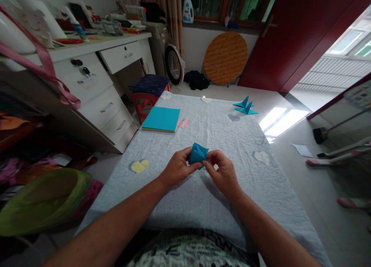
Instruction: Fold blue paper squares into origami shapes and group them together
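Note:
Between my two hands, a little above the cloth-covered table, is a partly folded sheet of blue origami paper point(198, 153) with layered flaps spreading at its top. My left hand point(180, 162) grips its left side, thumb along the lower front edge. My right hand point(222, 168) pinches the right lower edge between thumb and fingers. A stack of square origami paper point(161, 119), blue on top, lies at the table's far left. Two folded blue paper cranes point(246, 107) stand close together near the far right corner.
A pale quilted cloth point(211, 124) with heart and cloud patches covers the table. Left of it are a white desk point(95, 85), a red stool with a dark cushion point(150, 85) and a bin with a green liner point(46, 201). A round wooden board point(226, 57) leans against the far wall.

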Demonstrator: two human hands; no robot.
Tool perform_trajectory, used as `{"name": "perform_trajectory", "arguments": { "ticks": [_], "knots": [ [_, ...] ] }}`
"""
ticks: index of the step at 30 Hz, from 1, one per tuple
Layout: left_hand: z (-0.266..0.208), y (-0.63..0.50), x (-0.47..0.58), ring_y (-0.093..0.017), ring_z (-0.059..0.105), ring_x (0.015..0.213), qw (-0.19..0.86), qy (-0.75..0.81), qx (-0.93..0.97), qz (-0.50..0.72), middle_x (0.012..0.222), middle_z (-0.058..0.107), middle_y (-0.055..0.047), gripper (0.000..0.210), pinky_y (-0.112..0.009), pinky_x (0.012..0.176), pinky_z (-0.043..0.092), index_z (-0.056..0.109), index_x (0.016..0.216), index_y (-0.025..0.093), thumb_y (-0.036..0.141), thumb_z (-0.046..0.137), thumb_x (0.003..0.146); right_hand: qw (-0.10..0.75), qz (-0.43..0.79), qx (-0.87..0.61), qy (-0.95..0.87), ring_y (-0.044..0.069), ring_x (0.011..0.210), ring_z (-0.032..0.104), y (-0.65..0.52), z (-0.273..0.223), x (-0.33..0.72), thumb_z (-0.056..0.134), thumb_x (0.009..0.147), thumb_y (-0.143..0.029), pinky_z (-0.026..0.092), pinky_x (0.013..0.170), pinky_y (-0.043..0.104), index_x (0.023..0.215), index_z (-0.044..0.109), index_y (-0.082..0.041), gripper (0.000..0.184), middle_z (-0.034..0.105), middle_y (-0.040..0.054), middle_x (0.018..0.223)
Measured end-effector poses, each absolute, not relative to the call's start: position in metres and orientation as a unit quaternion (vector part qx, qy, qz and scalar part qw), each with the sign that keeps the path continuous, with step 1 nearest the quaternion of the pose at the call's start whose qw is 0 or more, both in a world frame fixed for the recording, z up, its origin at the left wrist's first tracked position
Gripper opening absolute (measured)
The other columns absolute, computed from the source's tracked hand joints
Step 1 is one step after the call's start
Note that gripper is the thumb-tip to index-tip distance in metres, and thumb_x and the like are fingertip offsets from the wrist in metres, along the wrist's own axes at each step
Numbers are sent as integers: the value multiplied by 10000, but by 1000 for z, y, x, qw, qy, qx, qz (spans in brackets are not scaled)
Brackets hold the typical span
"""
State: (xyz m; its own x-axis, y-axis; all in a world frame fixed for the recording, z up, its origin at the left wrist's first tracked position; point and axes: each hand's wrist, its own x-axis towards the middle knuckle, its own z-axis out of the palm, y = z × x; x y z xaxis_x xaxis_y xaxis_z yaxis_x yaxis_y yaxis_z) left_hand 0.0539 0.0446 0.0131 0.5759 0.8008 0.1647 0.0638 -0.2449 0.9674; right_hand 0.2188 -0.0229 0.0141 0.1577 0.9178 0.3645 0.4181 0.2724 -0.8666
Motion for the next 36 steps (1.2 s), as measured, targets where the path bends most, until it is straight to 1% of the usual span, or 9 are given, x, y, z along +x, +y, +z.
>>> {"name": "perform_trajectory", "arguments": {
  "ticks": [7,13,15,19,20,23,25,30,36],
  "knots": [
    [14,45,51,-157,579,745,527,311,716,335,790,670,-15,187,-287,734,453,708,892,139,302,735,806,487,203,-560,-639,134,634,491,-22,17,221,601,871,-199,383,608,269,732,536,-218,154,519,-26,687],
    [17,46,51,-147,553,720,569,302,684,342,780,653,-20,224,-283,713,443,718,928,126,323,718,822,483,209,-542,-656,159,701,513,-23,17,221,510,903,-170,412,655,290,801,525,-228,118,540,-2,759],
    [18,46,50,-139,531,697,560,307,691,339,754,635,-10,217,-274,690,429,716,920,129,324,715,823,504,188,-542,-646,179,777,533,-24,17,221,541,883,-183,440,699,309,883,536,-235,52,554,14,836],
    [20,43,51,-137,514,693,534,301,727,310,732,612,0,217,-258,662,406,709,886,138,347,709,826,536,151,-549,-624,241,1017,542,-23,18,222,715,787,-274,464,857,387,1129,536,-242,387,573,75,1112],
    [21,42,52,-136,512,691,531,296,735,302,720,603,3,218,-253,652,401,703,854,141,357,702,829,527,159,-545,-632,240,1000,547,-23,18,222,730,779,-288,460,858,386,1093,555,-241,362,586,68,1085],
    [20,39,54,-127,490,659,529,288,747,282,678,558,15,231,-237,609,379,683,775,153,374,674,842,481,192,-550,-655,183,761,524,-21,17,223,690,814,-285,430,714,320,800,560,-233,140,558,-2,780],
    [18,39,55,-128,497,666,537,285,746,271,699,568,9,232,-235,607,385,696,786,159,382,668,843,460,214,-566,-650,149,650,464,-21,16,224,648,840,-274,378,628,287,692,517,-225,204,488,-31,663],
    [14,41,54,-152,543,700,574,271,729,255,743,617,-19,273,-247,621,423,722,821,155,425,678,836,466,254,-572,-626,128,608,428,-22,17,225,592,872,-282,348,585,268,664,522,-218,228,462,-42,623],
    [13,40,55,-111,433,610,579,264,739,223,655,501,20,291,-233,564,350,652,722,145,417,679,824,504,255,-562,-604,151,659,509,-22,21,227,582,888,-302,410,634,288,706,572,-221,199,542,-19,659]
  ]
}}
